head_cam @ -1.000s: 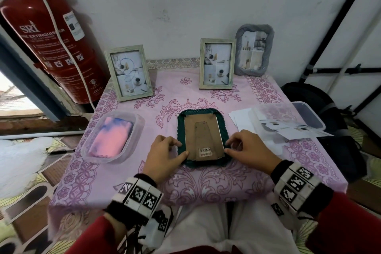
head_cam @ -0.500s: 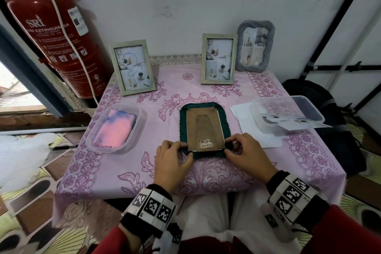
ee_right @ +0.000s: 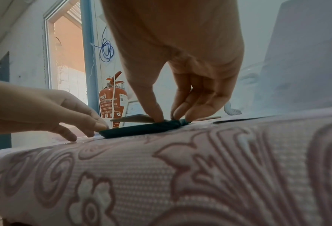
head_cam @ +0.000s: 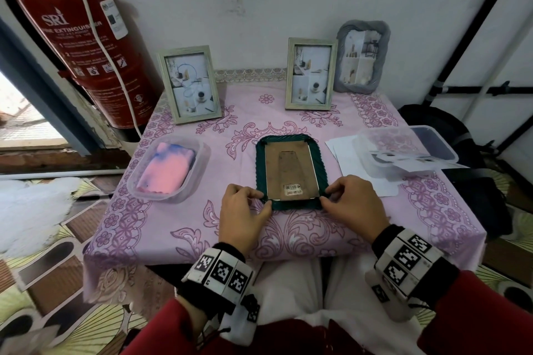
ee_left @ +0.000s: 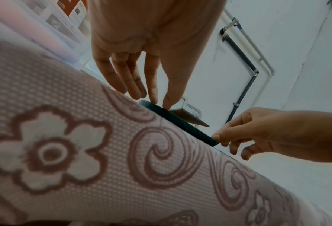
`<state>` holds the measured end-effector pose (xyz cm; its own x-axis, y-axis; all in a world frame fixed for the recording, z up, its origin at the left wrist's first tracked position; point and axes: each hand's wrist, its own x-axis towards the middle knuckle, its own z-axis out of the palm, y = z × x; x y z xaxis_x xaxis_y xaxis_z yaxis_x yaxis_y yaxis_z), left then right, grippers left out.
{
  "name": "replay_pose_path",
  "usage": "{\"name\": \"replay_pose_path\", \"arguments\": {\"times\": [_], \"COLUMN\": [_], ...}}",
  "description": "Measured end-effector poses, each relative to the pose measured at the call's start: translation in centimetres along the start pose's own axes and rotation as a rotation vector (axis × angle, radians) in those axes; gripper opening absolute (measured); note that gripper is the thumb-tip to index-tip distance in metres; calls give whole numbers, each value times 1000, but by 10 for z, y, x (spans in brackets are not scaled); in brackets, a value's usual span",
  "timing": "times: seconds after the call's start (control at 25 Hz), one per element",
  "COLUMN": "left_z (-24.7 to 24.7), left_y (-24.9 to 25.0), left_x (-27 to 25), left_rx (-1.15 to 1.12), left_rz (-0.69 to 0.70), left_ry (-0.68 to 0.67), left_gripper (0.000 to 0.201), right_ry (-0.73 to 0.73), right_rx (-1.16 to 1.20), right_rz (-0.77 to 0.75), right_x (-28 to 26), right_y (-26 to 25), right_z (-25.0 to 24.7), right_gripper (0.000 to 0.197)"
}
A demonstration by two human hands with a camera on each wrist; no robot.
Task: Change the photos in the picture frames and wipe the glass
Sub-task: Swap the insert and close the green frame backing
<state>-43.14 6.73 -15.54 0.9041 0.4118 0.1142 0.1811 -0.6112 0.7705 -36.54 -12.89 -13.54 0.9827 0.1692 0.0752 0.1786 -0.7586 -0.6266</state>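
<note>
A dark green picture frame (head_cam: 290,140) lies face down near the front of the pink tablecloth (head_cam: 288,233), its brown backing board (head_cam: 291,170) facing up. My left hand (head_cam: 264,199) pinches the frame's near left corner with thumb and index finger. My right hand (head_cam: 327,196) pinches the near right corner. In the left wrist view my left hand (ee_left: 159,100) touches the green frame (ee_left: 180,122). The right wrist view shows my right hand (ee_right: 167,118) on the green frame (ee_right: 141,130), with the backing board (ee_right: 134,118) raised slightly above the rim.
Three frames with photos stand at the back: a pale one (head_cam: 189,83) on the left, another pale one (head_cam: 311,73) and a grey one (head_cam: 362,59). A clear tub holds a pink-blue cloth (head_cam: 167,171). Right: a tub (head_cam: 432,141) with photos, on white paper. A fire extinguisher (head_cam: 75,37) stands far left.
Both hands have slid along the green frame's sides to its near corners. The frame itself stays in place.
</note>
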Motion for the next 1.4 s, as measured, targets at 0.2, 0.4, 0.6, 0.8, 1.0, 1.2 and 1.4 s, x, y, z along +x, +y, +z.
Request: {"name": "replay_pose_path", "arguments": {"times": [0.2,0.4,0.6,0.8,1.0,1.2,1.4], "left_z": [5,10,14,15,9,-4,-6], "left_y": [1,1,-2,-4,-5,-5,-2], "left_x": [2,2,2,1,4,16,16], "left_rx": [-102,-143,-169,-187,-190,-285,-272], "left_rz": [-83,-110,-87,-46,-58,-106,-100], "left_ry": [20,39,56,69,29,-162,-164], "left_gripper": [16,17,17,18,14,13,14], "right_ry": [29,38,55,9,-48,-80,-70], "right_rx": [97,136,204,248,238,238,257], "right_rz": [8,-21,-54,-81,-72,-7,-30], "right_x": [-1,0,-1,1,4,6,4], "right_y": [1,0,1,3,7,10,8], "right_z": [3,10,11,5,2,-2,-2], "right_gripper": [13,13,11,11,12,10,9]}}
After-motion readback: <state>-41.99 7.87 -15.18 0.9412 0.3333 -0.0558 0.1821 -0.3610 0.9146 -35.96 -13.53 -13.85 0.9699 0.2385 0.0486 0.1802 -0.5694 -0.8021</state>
